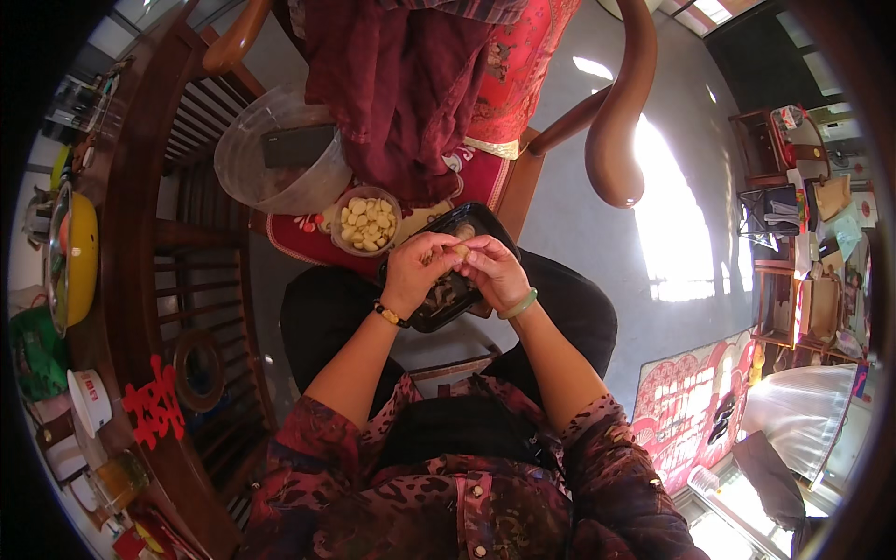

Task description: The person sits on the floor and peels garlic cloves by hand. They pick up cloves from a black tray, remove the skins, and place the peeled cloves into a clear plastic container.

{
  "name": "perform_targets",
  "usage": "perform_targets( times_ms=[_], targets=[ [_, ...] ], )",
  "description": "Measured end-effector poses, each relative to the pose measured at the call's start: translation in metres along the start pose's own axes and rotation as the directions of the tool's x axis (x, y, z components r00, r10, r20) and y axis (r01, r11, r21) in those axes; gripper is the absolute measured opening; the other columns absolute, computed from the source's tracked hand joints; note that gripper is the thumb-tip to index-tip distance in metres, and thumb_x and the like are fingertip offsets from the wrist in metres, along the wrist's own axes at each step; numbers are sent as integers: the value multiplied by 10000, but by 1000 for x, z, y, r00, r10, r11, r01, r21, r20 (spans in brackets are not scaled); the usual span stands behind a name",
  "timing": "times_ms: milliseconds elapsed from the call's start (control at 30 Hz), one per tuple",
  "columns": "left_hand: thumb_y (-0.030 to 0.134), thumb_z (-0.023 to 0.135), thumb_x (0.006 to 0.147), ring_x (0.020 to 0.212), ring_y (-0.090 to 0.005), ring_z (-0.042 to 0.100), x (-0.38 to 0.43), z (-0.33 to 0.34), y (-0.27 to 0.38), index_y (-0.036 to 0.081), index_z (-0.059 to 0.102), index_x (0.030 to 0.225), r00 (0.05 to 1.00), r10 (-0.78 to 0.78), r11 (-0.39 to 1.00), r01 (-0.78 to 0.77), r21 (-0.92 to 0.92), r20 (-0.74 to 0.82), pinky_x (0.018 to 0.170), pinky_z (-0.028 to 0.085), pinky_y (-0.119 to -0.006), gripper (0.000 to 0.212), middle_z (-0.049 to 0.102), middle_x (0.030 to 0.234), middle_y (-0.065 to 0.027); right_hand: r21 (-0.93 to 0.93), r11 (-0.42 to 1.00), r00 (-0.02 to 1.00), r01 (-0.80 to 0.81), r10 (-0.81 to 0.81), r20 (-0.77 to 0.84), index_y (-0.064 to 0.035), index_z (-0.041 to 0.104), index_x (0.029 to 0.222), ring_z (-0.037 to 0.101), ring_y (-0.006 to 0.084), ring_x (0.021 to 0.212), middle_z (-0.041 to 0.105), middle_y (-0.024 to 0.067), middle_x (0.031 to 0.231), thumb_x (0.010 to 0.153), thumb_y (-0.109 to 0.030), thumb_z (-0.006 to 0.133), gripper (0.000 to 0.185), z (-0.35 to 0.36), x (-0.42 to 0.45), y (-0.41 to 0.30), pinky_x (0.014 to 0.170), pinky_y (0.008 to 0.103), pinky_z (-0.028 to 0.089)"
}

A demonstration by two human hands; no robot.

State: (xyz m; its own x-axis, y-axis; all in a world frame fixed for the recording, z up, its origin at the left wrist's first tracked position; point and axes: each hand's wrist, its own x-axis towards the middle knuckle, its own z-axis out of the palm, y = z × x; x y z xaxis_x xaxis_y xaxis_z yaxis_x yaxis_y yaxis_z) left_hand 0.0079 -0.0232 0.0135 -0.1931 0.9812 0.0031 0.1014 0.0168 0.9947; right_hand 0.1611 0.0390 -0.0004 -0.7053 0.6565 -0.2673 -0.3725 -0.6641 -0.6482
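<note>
My left hand and my right hand meet at the fingertips, pinching a small pale garlic clove between them. Below the hands is a black plastic tray, partly hidden by them, with loose skins inside. A whitish round piece, probably a garlic bulb, lies at the tray's far end. Left of the tray, a round clear plastic tub is filled with peeled garlic cloves. I wear a beaded bracelet on the left wrist and a green bangle on the right.
A large translucent basin holding a dark box stands behind the clove tub on a red patterned seat cover. Dark red cloth drapes over the wooden chair, whose curved armrest projects at right. A long wooden table runs along the left.
</note>
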Motion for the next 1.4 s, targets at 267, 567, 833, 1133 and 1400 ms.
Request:
perform_targets(
  times_ms=[267,567,833,1133,1400],
  targets=[
    [24,623,744,676,-71,530,-1,7,15,12,544,831,997,-69,994,66,-91,-39,617,433,-192,118,566,747,-11,143,990,999,-8,3,34,-33,581,870,522,103,697,586,32,803,828,-57,544,61,-2,3,4,669,226,435],
    [77,562,802,654,-74,536,-3,2,0,36,532,768,972,-230,861,228,-455,51,602,422,-187,60,552,695,-13,20,999,998,51,-50,-46,-16,598,843,538,112,708,595,46,781,795,4,564,62,1,0,11,668,219,434],
    [138,528,844,649,-55,523,-2,6,-5,27,545,807,960,-275,839,264,-476,47,595,415,-186,119,571,733,-15,-101,991,994,83,-90,-68,-9,608,833,556,120,711,595,50,768,766,24,589,77,4,1,10,658,224,441],
    [112,527,843,671,-40,499,0,-1,1,20,563,877,939,-308,728,336,-598,154,618,403,-177,104,561,758,2,-86,992,990,94,-102,-93,-5,611,841,553,117,701,602,60,775,754,25,598,93,2,2,4,655,218,437],
    [116,515,849,684,-34,482,1,0,2,18,565,902,957,-247,787,289,-545,152,622,394,-171,123,550,770,10,-75,992,988,102,-110,-107,-4,603,842,542,105,683,602,53,781,780,7,578,68,4,0,2,657,212,437]
  ],
)
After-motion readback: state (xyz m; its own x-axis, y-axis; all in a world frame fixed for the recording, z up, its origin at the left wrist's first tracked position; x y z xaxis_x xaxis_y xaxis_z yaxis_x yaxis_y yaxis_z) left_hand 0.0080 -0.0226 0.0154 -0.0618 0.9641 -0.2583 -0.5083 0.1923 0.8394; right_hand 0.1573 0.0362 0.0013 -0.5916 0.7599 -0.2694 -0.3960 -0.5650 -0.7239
